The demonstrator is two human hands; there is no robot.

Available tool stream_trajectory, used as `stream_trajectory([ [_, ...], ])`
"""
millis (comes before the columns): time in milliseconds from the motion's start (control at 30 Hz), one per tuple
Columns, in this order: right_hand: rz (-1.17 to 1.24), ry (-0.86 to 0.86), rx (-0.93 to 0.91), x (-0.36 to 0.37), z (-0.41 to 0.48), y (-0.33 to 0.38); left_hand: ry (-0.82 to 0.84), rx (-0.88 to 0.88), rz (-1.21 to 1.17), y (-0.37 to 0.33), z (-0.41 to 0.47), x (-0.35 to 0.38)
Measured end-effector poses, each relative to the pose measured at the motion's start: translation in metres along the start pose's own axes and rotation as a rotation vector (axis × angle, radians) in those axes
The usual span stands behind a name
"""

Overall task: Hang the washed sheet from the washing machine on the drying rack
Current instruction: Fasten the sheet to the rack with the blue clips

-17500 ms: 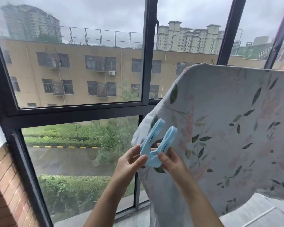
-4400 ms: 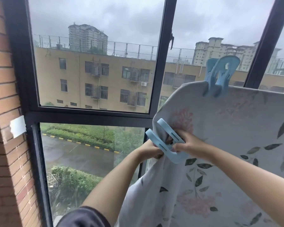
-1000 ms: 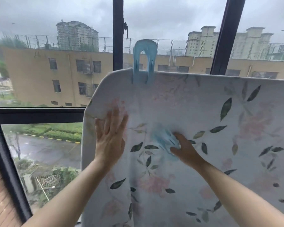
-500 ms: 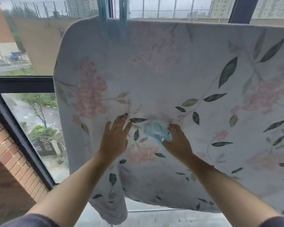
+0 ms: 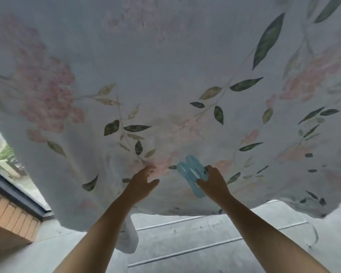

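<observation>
A person stands at arm's length from the floral sheet, which hangs spread wide and fills the view from 9 o'clock over 12 to 3 o'clock, its lower hem loose at about 6 o'clock. The main job looks done, since the sheet is up and draped. What it hangs from lies above the frame, so the drying rack itself cannot be confirmed. What looks left is pinning and smoothing. The right hand, just right of 6 o'clock, has its fingers curled tight round a blue clip held against the cloth, and the clip is apparently not yet fixed to anything. The left hand, just left of 6 o'clock and near the clip, rests loose, parted fingers on the fabric and grips nothing. One corner of the sheet droops lower at 7 o'clock, so some evening out may follow. Below the hem lies a grey concrete floor crossed by thin pale rails, whose purpose I cannot tell. At 8 o'clock a brick wall meets a dark window frame, with wet greenery outside at 9 o'clock.
</observation>
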State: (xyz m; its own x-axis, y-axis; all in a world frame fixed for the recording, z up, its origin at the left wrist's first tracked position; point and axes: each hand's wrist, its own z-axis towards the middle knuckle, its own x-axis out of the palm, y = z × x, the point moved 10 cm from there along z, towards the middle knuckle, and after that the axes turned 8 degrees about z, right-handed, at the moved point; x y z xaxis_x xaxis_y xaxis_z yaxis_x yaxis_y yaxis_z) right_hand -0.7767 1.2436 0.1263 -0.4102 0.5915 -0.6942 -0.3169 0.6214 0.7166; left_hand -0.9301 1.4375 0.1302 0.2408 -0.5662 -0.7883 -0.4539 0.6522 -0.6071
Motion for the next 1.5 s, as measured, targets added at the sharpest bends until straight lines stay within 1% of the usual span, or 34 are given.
stream_trajectory([
  [67,0.044,0.022,-0.033,-0.001,-0.013,-0.005,-0.057,0.007,-0.212,-0.02,-0.006,0.01],
  [200,0.109,0.084,-0.067,-0.014,-0.025,-0.026,-0.018,0.011,-0.447,-0.059,-0.01,0.048],
  [333,0.139,0.135,-0.129,-0.047,-0.027,-0.04,-0.012,0.076,-0.515,-0.099,-0.009,0.071],
  [433,0.173,0.16,-0.173,-0.092,-0.028,-0.058,-0.003,0.1,-0.551,-0.145,-0.011,0.099],
  [500,0.203,0.176,-0.231,-0.122,-0.023,-0.067,-0.032,0.086,-0.585,-0.174,-0.01,0.111],
  [533,0.221,0.178,-0.277,-0.138,-0.019,-0.067,-0.096,0.073,-0.563,-0.186,-0.01,0.108],
  [567,0.24,0.173,-0.326,-0.156,-0.014,-0.064,-0.217,0.09,-0.52,-0.199,-0.009,0.095],
  [600,0.264,0.154,-0.371,-0.177,-0.007,-0.057,-0.366,0.146,-0.433,-0.217,-0.012,0.073],
  [667,0.321,0.062,-0.456,-0.222,0.011,-0.039,-0.645,0.296,-0.166,-0.257,-0.017,0.025],
  [700,0.346,-0.01,-0.515,-0.244,0.02,-0.027,-0.746,0.354,-0.022,-0.276,-0.018,0.006],
  [767,0.348,-0.163,-0.652,-0.281,0.041,-0.009,-0.889,0.416,0.208,-0.305,-0.011,-0.022],
  [800,0.293,-0.222,-0.694,-0.291,0.055,-0.006,-0.902,0.394,0.316,-0.311,0.001,-0.028],
  [833,0.184,-0.254,-0.686,-0.292,0.073,-0.009,-0.859,0.329,0.44,-0.309,0.021,-0.025],
  [867,0.033,-0.25,-0.613,-0.286,0.092,-0.021,-0.734,0.228,0.568,-0.299,0.045,-0.013],
  [900,-0.118,-0.207,-0.477,-0.277,0.113,-0.045,-0.54,0.102,0.659,-0.278,0.072,0.007],
  [933,-0.246,-0.123,-0.293,-0.265,0.128,-0.079,-0.294,-0.036,0.7,-0.251,0.094,0.033],
  [967,-0.333,-0.023,-0.11,-0.255,0.134,-0.115,-0.054,-0.15,0.681,-0.226,0.107,0.06],
  [1000,-0.378,0.047,0.0,-0.249,0.132,-0.142,0.135,-0.233,0.627,-0.212,0.11,0.08],
  [1033,-0.402,0.066,0.012,-0.247,0.13,-0.155,0.17,-0.262,0.565,-0.21,0.11,0.087],
  [1067,-0.403,0.029,-0.063,-0.251,0.128,-0.154,0.048,-0.215,0.505,-0.22,0.112,0.082],
  [1100,-0.381,-0.063,-0.199,-0.261,0.127,-0.142,-0.198,-0.111,0.445,-0.239,0.113,0.065],
  [1133,-0.353,-0.165,-0.36,-0.272,0.124,-0.122,-0.493,0.023,0.4,-0.265,0.105,0.041],
  [1167,-0.336,-0.266,-0.512,-0.286,0.119,-0.098,-0.732,0.145,0.402,-0.291,0.092,0.021],
  [1200,-0.336,-0.362,-0.633,-0.3,0.116,-0.077,-0.916,0.232,0.44,-0.311,0.081,0.009],
  [1233,-0.357,-0.437,-0.707,-0.309,0.116,-0.062,-0.985,0.251,0.479,-0.318,0.081,0.005],
  [1267,-0.395,-0.469,-0.701,-0.317,0.123,-0.058,-0.927,0.218,0.543,-0.32,0.096,0.008],
  [1300,-0.43,-0.446,-0.618,-0.32,0.137,-0.064,-0.789,0.171,0.622,-0.315,0.115,0.018],
  [1333,-0.463,-0.386,-0.476,-0.321,0.152,-0.08,-0.596,0.096,0.692,-0.303,0.134,0.034],
  [1367,-0.484,-0.286,-0.307,-0.318,0.166,-0.105,-0.378,-0.002,0.682,-0.286,0.149,0.054],
  [1400,-0.493,-0.206,-0.177,-0.314,0.172,-0.129,-0.236,-0.091,0.639,-0.271,0.157,0.068],
  [1433,-0.494,-0.177,-0.125,-0.313,0.171,-0.144,-0.171,-0.148,0.572,-0.265,0.156,0.073],
  [1467,-0.475,-0.214,-0.154,-0.318,0.166,-0.148,-0.218,-0.107,0.509,-0.273,0.154,0.072],
  [1500,-0.444,-0.291,-0.251,-0.327,0.158,-0.143,-0.39,0.02,0.482,-0.293,0.148,0.063],
])
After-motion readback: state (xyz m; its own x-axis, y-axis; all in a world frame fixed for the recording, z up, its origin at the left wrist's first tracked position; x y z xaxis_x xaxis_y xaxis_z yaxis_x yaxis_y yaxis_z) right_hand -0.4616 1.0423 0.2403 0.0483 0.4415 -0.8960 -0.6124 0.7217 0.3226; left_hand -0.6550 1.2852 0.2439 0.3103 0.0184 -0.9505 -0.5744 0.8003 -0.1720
